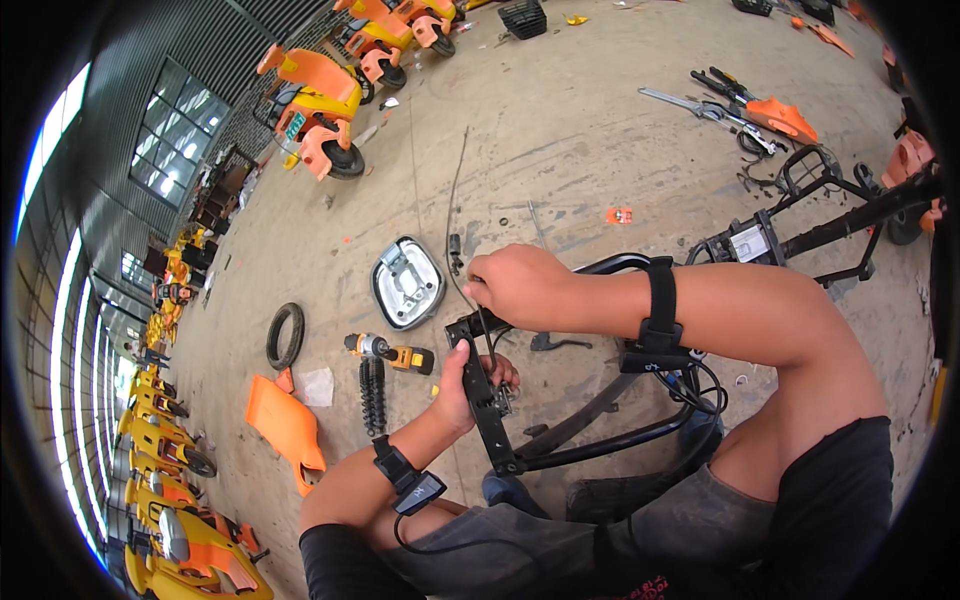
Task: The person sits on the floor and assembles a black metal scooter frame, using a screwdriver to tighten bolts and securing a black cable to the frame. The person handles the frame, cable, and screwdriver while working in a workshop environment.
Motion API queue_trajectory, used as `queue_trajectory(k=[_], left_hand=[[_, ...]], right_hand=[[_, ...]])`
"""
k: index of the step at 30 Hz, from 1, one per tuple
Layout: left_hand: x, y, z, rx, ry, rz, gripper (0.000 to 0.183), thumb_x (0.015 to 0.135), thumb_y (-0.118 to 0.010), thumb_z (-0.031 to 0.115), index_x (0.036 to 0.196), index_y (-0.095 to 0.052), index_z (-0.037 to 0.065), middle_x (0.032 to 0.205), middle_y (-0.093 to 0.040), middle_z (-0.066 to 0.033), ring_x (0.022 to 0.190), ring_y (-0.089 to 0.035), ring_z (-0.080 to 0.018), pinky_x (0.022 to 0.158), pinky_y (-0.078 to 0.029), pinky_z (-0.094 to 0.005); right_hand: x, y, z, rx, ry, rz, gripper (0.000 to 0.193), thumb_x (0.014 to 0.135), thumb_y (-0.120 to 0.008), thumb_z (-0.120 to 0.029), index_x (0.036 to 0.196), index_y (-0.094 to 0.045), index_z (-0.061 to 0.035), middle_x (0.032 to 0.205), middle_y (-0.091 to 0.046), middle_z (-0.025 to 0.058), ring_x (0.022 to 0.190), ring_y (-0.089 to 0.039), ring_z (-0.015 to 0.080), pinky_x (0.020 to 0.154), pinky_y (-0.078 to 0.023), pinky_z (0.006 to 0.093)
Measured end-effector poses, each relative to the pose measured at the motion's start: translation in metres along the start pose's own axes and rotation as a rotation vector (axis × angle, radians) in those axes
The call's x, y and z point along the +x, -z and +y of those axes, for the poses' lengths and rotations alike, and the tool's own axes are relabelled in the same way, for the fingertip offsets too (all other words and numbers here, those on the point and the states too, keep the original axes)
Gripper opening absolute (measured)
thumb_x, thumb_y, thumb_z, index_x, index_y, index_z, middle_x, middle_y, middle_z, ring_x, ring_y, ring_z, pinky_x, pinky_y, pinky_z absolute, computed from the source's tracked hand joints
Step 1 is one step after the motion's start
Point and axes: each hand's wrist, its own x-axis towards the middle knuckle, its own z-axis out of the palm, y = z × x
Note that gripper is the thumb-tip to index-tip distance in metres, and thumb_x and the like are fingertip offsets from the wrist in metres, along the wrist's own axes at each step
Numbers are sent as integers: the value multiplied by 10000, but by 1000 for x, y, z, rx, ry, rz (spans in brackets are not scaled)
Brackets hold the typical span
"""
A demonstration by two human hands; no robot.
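Note:
A black metal scooter frame (590, 450) stands before me, its flat crossbar end turned to the left. My left hand (462, 392) is closed around that crossbar (480, 408), thumb on top and fingers curled beneath, near a small metal fitting (503, 400). Above the crossbar's far end, my right hand (525, 288) is closed in a pinch on a thin black cable (459, 190). One length of the cable runs away over the floor, and another drops beside the crossbar. My right fingertips are partly hidden by the hand itself.
Left of the frame lie a cordless drill (400, 356), a black coil spring (372, 398), a white-lined headlight housing (408, 283), a tire (286, 336) and an orange panel (283, 425). Yellow-orange scooters (320, 100) line the left side. Another black frame (850, 225) stands at right.

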Motion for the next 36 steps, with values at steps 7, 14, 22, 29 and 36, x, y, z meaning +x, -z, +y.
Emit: queue_trajectory(k=[7, 14, 22, 29, 36], left_hand=[[0, 4, -3, 39, -60, -13, 773, 946, -302, 747, 667, -498, 53, 791, -547, -119, 895, -579, -316, 836, -432, -405], [-8, -36, 8, -103, -130, 303, 607, 1034, -371, 577, 943, -635, 38, 888, -675, -107, 919, -650, -217, 874, -519, -380], [-4, -2, 0, -105, -55, 2, 736, 1017, -350, 650, 707, -594, 29, 842, -603, -124, 913, -618, -296, 896, -464, -407], [-5, -1, -1, -33, -50, 21, 751, 996, -361, 687, 710, -584, 29, 872, -575, -116, 932, -589, -292, 909, -462, -420], [-7, -2, -2, 3, -57, 15, 750, 983, -372, 700, 708, -590, 36, 852, -581, -109, 910, -615, -289, 867, -483, -424]], right_hand=[[-14, 3, -24, 28, 127, 120, 280, 968, -587, -247, 823, -641, -14, 733, -674, 198, 713, -665, 432, 662, -524, 545], [-50, 4, -40, -33, 460, 164, 233, 945, -657, -272, 800, -626, -92, 683, -635, 100, 626, -655, 318, 516, -497, 439], [-94, -13, -53, 40, 820, -271, 340, 972, -636, -312, 710, -592, -101, 647, -600, 56, 610, -646, 284, 496, -485, 413], [-81, 5, -64, 15, 626, -792, 412, 1009, -573, -379, 775, -679, -56, 704, -664, 130, 696, -660, 387, 610, -506, 497], [-94, -21, -59, -148, 629, -971, 369, 972, -626, -393, 832, -700, -60, 718, -691, 132, 747, -705, 376, 635, -537, 501]])
